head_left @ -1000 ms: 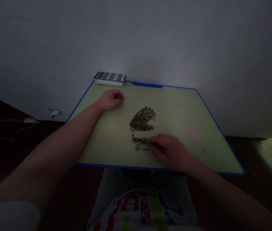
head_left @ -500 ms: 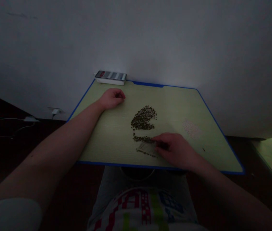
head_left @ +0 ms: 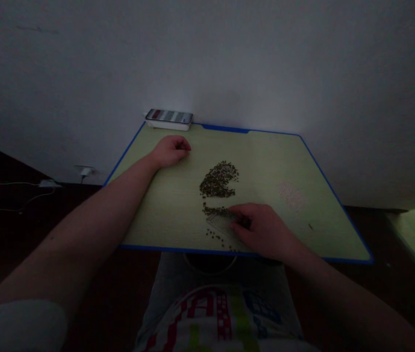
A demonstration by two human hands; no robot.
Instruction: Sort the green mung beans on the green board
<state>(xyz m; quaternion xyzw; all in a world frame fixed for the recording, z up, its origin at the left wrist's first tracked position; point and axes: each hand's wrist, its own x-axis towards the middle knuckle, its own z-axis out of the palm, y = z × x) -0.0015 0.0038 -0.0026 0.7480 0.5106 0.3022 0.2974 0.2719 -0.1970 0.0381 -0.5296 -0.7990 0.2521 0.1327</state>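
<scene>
My right hand (head_left: 261, 229) is closed over the near part of the table, its fingertips at a pale, thin, patterned flat piece (head_left: 219, 221) whose far end it covers. A thin band of small dark beans or seeds (head_left: 213, 210) lies along that piece's upper edge. Several loose ones (head_left: 215, 236) are scattered between it and the table's near edge. Beyond is a larger heap of the same dark seeds (head_left: 218, 180). My left hand (head_left: 172, 150) rests on the table at the far left, fingers curled, with nothing visible in them.
The pale table (head_left: 259, 161) has a blue rim and stands against a wall. A white box (head_left: 169, 120) with a dark striped top is at its back left. Pale grains (head_left: 291, 195) and a small dark stick (head_left: 311, 227) lie right. A round container's rim (head_left: 211, 272) shows below the near edge.
My right hand has shifted slightly left, and the flat piece sits a little higher. The lower row of seeds has moved nearer the table's front edge and spread out. My left hand stays put.
</scene>
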